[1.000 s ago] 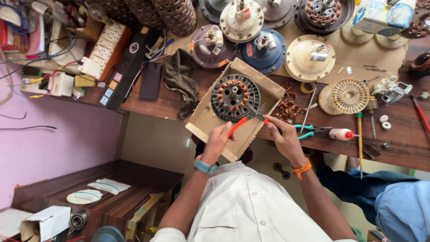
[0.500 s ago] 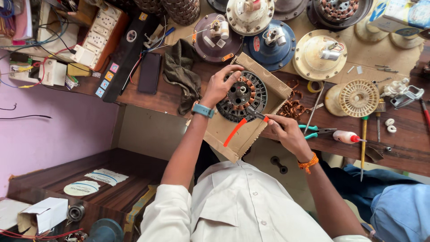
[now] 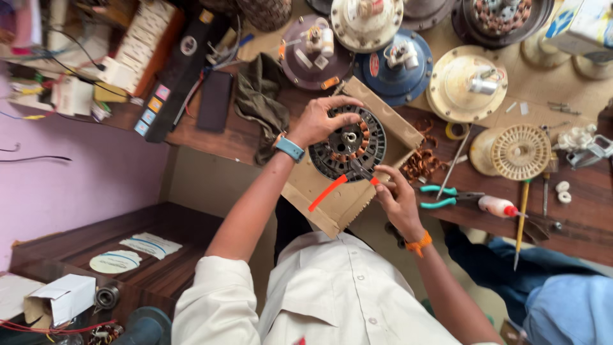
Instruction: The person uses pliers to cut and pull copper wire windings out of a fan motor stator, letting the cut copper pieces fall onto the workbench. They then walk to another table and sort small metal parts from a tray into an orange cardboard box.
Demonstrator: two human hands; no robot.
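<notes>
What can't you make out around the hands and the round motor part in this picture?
Head view only:
- Pliers: jaw tips, hidden against the motor part's dark windings.
- Left hand: palm hidden; it covers the part's left rim.
- Right hand: its grip on the orange handle, curled fingers hide it.
- Cardboard: the bench beneath.

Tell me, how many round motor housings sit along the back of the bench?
5 at least: maroon, white, blue, cream, and a dark one at the top edge. More may lie out of frame.
</notes>
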